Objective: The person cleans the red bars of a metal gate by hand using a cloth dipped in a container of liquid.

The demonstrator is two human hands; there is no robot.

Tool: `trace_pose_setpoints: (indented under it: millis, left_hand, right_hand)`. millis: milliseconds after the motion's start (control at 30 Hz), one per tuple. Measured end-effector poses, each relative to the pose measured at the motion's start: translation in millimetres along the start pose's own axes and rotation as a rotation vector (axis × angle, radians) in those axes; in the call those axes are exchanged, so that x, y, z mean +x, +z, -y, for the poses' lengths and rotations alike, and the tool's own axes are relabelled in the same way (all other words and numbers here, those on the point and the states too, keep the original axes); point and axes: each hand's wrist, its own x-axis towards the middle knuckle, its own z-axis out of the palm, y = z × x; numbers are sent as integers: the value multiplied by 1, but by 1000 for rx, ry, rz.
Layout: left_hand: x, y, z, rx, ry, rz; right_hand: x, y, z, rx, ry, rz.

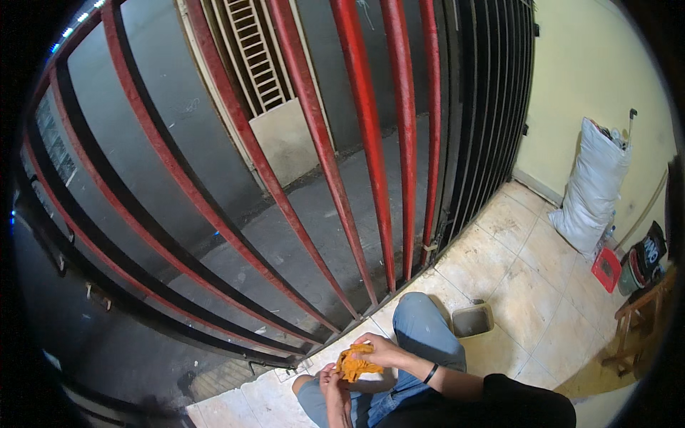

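Observation:
A bunched orange cloth (357, 364) hangs between my two hands, above my lap and close to the foot of the red barred gate (369, 134). My left hand (333, 381) pinches its lower left edge with the fingertips. From the other side, my right hand (381, 350) grips the upper right part; a dark band circles that wrist. Folds of the cloth hide some of the fingertips. To the right of my bent knee, a small square tub (472, 320) with greyish contents stands on the tiled floor (540, 289).
A black folding gate (489, 107) continues right of the red bars. By the yellow wall (583, 64) stands a full white sack (596, 182). Near it are a red dustpan (606, 270), a dark bag (650, 251) and a wooden stool (637, 326). Beyond the bars runs a grey alley (321, 235).

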Motion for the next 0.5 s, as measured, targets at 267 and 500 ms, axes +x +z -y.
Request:
trace_pose_setpoints:
  millis: [267, 500]
  left_hand:
    - [-5, 13, 6, 495, -256, 188]
    - [-12, 21, -10, 166, -289, 258]
  right_hand:
    - [-23, -4, 19, -184, 40, -138]
    - [-25, -24, 25, 98, -65, 193]
